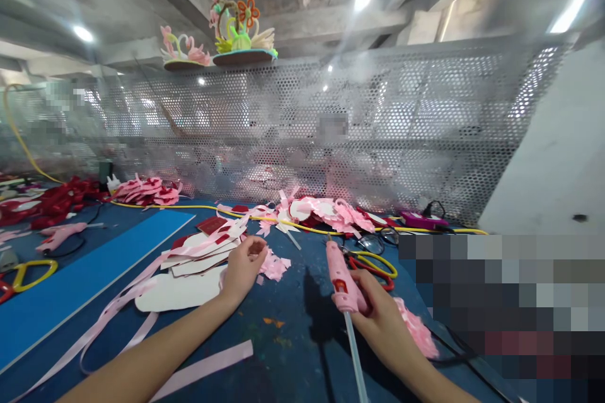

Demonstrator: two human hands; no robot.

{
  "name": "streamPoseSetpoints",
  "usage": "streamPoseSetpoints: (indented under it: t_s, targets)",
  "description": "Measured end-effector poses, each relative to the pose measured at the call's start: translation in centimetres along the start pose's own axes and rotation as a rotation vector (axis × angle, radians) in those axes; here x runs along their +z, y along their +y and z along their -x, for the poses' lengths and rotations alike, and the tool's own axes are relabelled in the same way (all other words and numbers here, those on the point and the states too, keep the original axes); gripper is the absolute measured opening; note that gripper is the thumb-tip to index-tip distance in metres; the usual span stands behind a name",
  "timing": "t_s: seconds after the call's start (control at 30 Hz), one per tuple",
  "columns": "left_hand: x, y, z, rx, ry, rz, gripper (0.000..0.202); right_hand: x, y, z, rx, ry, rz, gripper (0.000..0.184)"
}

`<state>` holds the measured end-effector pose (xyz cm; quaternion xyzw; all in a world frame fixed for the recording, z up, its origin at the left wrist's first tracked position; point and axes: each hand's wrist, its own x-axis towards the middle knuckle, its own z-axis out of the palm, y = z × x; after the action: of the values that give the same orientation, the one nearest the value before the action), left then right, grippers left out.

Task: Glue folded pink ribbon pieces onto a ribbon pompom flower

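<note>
My right hand [378, 321] is wrapped round a pink hot glue gun [341, 274]. A long clear glue stick [355, 356] sticks out of its back end, and the nozzle points away from me. My left hand [244, 264] has its fingers curled in beside a crumpled pink ribbon piece [275, 266]; what they hold, if anything, is hidden. Under and beside this hand are stacked white cut-out pieces [182, 289], with a long pink ribbon [106, 312] trailing toward me. Another ribbon strip [208, 368] lies flat near my left forearm. Pink ribbon [418, 327] also shows behind my right wrist.
Scissors with yellow and red handles [375, 264] lie beyond my right hand. A yellow cable [302, 227] crosses the back of the table [288, 327], before heaped pink pieces [331, 213] and a perforated metal screen [293, 119]. At left are a blue board [108, 264] and another glue gun [61, 236].
</note>
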<state>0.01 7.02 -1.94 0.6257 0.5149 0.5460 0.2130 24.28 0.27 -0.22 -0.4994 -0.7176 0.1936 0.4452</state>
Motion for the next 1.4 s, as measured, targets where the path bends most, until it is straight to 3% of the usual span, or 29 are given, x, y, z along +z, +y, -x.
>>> streamPoseSetpoints:
  t_s: [0.17, 0.33, 0.5, 0.73, 1.1, 1.4]
  targets:
    - [0.1, 0.1, 0.1, 0.011, 0.004, 0.037, 0.014, 0.0, 0.3, 0.2, -0.061, -0.088, 0.04, 0.018]
    - [0.0, 0.9, 0.6, 0.015, 0.034, 0.1, 0.012, 0.0, 0.3, 0.3, -0.145, -0.084, 0.076, 0.016]
    - [0.5, 2.0, 1.9, -0.1, -0.031, 0.294, 0.029, -0.2, -0.1, 0.3, -0.214, -0.013, 0.1, 0.011]
    - [1.2, 2.4, 2.5, -0.22, -0.135, 0.49, 0.044, 0.2, 0.8, 0.6, -0.291, -0.052, 0.291, 0.026]
    - [1.1, 2.8, 2.9, -0.177, -0.249, 0.421, 0.04, -0.1, 0.3, 0.9, -0.365, -0.115, 0.523, 0.022]
    - [1.2, 3.0, 3.3, -0.146, -0.277, 0.416, 0.038, 0.1, 0.5, 0.9, -0.367, -0.076, 0.508, 0.022]
